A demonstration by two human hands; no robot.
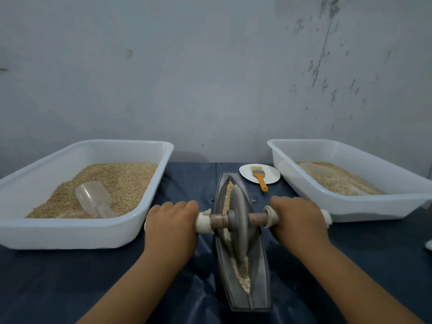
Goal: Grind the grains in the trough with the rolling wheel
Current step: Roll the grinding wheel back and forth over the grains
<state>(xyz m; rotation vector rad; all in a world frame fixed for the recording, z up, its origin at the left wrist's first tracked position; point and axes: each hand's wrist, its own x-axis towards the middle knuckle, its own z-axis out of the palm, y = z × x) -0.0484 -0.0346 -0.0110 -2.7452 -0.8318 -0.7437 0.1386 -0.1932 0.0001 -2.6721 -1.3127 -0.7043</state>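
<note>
Fingers of the left hand (171,219) and right hand (295,217) curl round the axle handles, holding the rolling wheel (238,220) mid-trough (257,265). Grains (243,274) nearer the person look crushed to pale meal; those at the far end seem coarser, so grinding appears partway done. No writing is readable anywhere.
</note>
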